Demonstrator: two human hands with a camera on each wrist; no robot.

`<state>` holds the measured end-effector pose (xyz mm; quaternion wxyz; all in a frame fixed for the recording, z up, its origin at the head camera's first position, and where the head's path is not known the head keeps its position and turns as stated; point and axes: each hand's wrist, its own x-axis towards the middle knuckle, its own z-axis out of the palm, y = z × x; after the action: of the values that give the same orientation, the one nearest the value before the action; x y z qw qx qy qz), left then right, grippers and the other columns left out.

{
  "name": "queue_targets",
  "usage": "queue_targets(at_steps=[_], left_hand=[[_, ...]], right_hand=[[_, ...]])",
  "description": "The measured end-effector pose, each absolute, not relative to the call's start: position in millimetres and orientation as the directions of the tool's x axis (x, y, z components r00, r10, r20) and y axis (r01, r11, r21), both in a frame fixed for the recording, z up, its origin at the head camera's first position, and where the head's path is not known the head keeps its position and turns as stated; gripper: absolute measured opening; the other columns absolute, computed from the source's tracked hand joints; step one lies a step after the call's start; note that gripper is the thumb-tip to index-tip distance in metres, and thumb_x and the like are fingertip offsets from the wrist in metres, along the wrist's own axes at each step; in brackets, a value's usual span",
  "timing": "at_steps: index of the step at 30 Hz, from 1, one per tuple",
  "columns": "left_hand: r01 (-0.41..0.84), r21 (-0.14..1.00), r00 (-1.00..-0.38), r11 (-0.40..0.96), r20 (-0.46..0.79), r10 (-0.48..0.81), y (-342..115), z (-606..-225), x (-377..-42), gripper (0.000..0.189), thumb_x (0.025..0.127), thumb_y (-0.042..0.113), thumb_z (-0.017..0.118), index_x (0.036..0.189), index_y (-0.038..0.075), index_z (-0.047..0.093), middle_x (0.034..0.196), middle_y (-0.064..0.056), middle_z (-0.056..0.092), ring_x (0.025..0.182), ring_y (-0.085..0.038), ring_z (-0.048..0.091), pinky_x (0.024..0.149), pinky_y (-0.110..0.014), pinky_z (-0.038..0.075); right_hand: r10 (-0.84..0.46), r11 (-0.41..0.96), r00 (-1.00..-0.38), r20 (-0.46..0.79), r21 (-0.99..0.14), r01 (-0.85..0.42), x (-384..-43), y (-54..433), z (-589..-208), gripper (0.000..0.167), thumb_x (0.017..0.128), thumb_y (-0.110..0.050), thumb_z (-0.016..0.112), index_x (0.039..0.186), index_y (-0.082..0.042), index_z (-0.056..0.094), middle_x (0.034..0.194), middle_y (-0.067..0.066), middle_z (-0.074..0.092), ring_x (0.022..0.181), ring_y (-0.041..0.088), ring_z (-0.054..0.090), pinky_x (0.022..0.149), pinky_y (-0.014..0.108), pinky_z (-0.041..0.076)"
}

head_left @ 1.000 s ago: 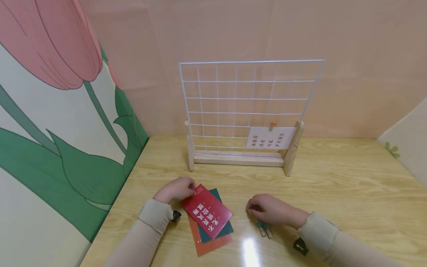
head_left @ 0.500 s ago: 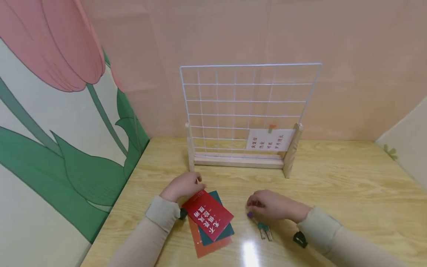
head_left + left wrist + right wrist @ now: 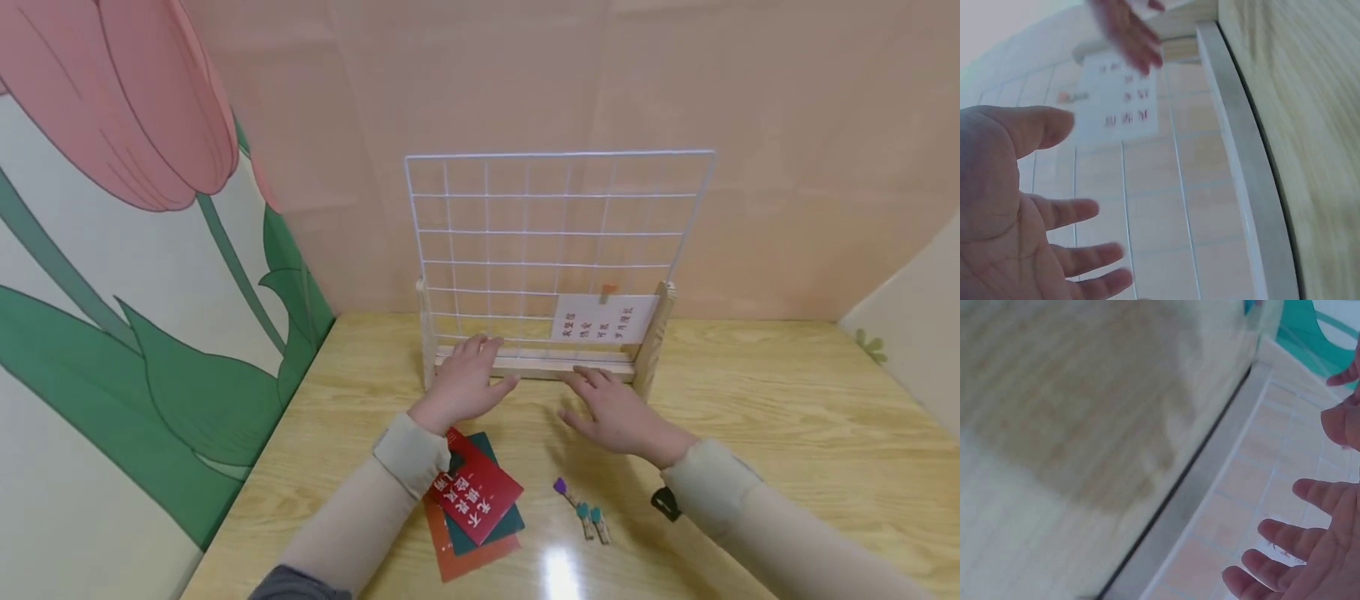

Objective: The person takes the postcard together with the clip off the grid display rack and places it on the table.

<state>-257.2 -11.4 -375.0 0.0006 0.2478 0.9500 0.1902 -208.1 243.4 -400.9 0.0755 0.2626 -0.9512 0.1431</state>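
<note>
My left hand (image 3: 463, 382), fingers spread, is in front of the left part of the wire grid rack (image 3: 525, 233) and holds nothing. My right hand (image 3: 622, 417) hovers before the rack's wooden base (image 3: 555, 367) near its right end, fingers apart and likewise holding nothing. Whether either hand touches the rack cannot be made out. A white card (image 3: 600, 319) with red characters hangs low on the right of the grid under an orange-topped clip (image 3: 607, 292). Below the left wrist lie a red card (image 3: 491, 492), a dark green card (image 3: 512, 523) and an orange card (image 3: 450, 558), overlapping.
On the wooden table (image 3: 787, 433), a purple-topped clothespin (image 3: 561, 486) and two teal-topped clothespins (image 3: 584, 517) lie below the right hand. A wall hanging with a tulip print (image 3: 135, 108) stands on the left, and a peach cloth (image 3: 810, 150) hangs behind the rack.
Both hands have moved forward from the cards and clothespins to the rack. The purple-topped clothespin, covered by the right hand at first, now shows on the table.
</note>
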Motion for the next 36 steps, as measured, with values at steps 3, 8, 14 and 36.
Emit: queue_targets(at_steps=[3,8,14,36], left_hand=[[0.469,0.371,-0.878,0.802,0.096,0.469,2,-371,-259,0.073,0.105,0.051,0.053,0.162,0.011,0.031,0.167,-0.021,0.021,0.153,-0.040,0.018,0.119,-0.060,0.023],[0.473,0.362,-0.878,0.803,0.117,0.464,20,-368,-262,0.077,0.105,0.057,0.048,0.164,0.014,0.026,0.170,-0.020,0.010,0.155,-0.042,0.008,0.120,-0.063,0.017],[0.465,0.340,-0.882,0.817,0.097,0.461,37,-372,-268,0.075,0.106,0.056,0.047,0.165,0.015,0.024,0.170,-0.020,0.010,0.155,-0.040,0.008,0.121,-0.060,0.015],[0.524,0.299,-0.847,0.798,0.082,0.526,79,-371,-278,0.075,0.106,0.057,0.046,0.166,0.021,0.020,0.169,-0.015,0.017,0.153,-0.036,0.021,0.117,-0.058,0.029]], right_hand=[[-0.455,0.836,-0.861,0.227,-0.223,-0.501,-213,246,-395,0.055,0.101,-0.031,0.066,0.143,0.002,0.055,0.141,0.037,0.050,0.127,0.059,0.047,0.101,0.070,0.041],[-0.417,0.865,-0.877,0.236,-0.193,-0.463,-221,253,-387,0.057,0.101,-0.031,0.065,0.146,0.003,0.052,0.148,0.038,0.041,0.133,0.061,0.039,0.105,0.073,0.035],[-0.372,0.903,-0.885,0.280,-0.114,-0.415,-233,263,-378,0.059,0.102,-0.031,0.064,0.148,0.002,0.048,0.154,0.038,0.030,0.139,0.063,0.028,0.107,0.075,0.031],[-0.263,0.915,-0.864,0.429,-0.174,-0.365,-249,273,-339,0.055,0.099,-0.020,0.062,0.145,0.008,0.047,0.126,0.036,0.052,0.109,0.053,0.054,0.087,0.066,0.048]])
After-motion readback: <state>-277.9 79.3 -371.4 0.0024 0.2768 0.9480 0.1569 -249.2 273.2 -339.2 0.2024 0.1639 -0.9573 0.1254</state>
